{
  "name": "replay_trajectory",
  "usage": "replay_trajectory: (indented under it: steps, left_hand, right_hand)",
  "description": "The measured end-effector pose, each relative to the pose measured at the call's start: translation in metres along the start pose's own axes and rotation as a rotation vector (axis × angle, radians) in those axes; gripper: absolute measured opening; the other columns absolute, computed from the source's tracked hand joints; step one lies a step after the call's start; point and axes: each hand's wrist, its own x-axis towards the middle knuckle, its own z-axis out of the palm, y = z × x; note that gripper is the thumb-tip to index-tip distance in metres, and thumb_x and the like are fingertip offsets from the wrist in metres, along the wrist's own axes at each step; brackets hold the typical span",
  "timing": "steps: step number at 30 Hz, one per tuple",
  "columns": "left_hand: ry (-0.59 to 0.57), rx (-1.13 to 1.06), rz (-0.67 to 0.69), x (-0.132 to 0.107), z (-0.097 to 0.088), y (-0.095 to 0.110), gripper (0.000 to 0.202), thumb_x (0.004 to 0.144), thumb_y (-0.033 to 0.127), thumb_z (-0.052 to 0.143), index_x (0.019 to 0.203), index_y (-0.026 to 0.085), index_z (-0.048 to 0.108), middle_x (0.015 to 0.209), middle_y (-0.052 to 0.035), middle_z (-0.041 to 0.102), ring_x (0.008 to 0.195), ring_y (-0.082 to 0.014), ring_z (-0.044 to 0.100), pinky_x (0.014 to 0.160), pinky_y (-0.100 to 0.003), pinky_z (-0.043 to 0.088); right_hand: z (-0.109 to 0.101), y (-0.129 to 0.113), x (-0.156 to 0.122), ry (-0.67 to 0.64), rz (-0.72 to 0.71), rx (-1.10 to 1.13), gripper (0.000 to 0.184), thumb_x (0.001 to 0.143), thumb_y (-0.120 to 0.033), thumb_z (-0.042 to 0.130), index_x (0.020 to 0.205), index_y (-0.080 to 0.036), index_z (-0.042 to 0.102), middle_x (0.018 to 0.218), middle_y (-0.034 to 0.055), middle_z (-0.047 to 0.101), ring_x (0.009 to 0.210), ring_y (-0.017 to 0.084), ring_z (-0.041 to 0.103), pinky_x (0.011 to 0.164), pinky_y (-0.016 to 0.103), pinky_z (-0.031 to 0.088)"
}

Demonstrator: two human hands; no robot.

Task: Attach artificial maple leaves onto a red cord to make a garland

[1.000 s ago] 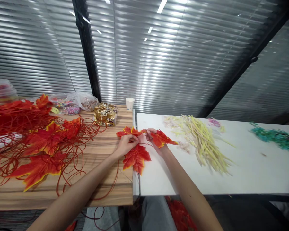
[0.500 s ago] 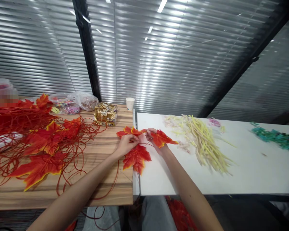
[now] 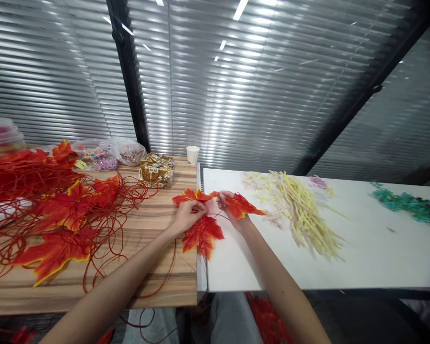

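Over the seam between two tables, both hands work close together among red artificial maple leaves with yellow edges. My left hand (image 3: 186, 217) is closed in a pinch on a thin red cord (image 3: 218, 214). One maple leaf (image 3: 201, 235) hangs below those fingers, and another leaf (image 3: 188, 195) lies just behind them. My right hand (image 3: 224, 203) is closed around the stem end of a third maple leaf (image 3: 242, 207), whose blade points right. The cord runs between the two hands. Fingertips partly hide where cord and stems meet.
Tangled red cord and maple leaves (image 3: 62, 205) cover the left of the wooden table (image 3: 154, 286). Behind stand a gold packet (image 3: 155, 170), plastic bags (image 3: 127, 151) and a paper cup (image 3: 192, 155). Yellow strips (image 3: 301, 210) and teal foliage (image 3: 412, 205) lie on the white table (image 3: 365, 258).
The view has shifted very slightly. Both hands keep nearly the same pose and hold, with no clear movement of the leaves or cord.
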Motion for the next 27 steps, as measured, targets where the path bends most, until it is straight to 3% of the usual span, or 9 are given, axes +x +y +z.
replay_trajectory:
  steps: [4, 19, 27]
  left_hand:
    - [0.015, 0.025, 0.000, 0.000, -0.002, 0.003, 0.010, 0.068, 0.019, 0.056, 0.071, 0.013, 0.064, 0.077, -0.0065, 0.067, 0.071, -0.0162, 0.061, 0.068, -0.027, 0.048]
    - [0.036, 0.015, -0.068, -0.002, -0.005, 0.021, 0.008, 0.066, 0.019, 0.059, 0.069, 0.013, 0.063, 0.071, -0.0051, 0.065, 0.065, -0.0150, 0.060, 0.063, -0.025, 0.047]
    - [0.059, -0.218, -0.172, -0.001, -0.003, 0.013, 0.012, 0.064, 0.021, 0.061, 0.072, 0.012, 0.060, 0.071, -0.0042, 0.064, 0.061, -0.0129, 0.058, 0.056, -0.023, 0.044]
  right_hand:
    - [-0.002, 0.000, 0.003, -0.053, -0.008, 0.070, 0.014, 0.070, -0.031, 0.063, 0.080, -0.021, 0.061, 0.072, 0.0018, 0.058, 0.067, 0.013, 0.051, 0.061, 0.027, 0.041]
    - [-0.004, 0.003, 0.004, -0.053, -0.062, 0.118, 0.011, 0.071, -0.029, 0.063, 0.079, -0.022, 0.061, 0.073, 0.0009, 0.057, 0.065, 0.011, 0.049, 0.059, 0.025, 0.039]
    - [-0.002, -0.007, 0.000, -0.013, -0.092, 0.120, 0.015, 0.067, -0.033, 0.063, 0.078, -0.023, 0.062, 0.069, -0.0001, 0.055, 0.059, 0.011, 0.046, 0.057, 0.026, 0.038]
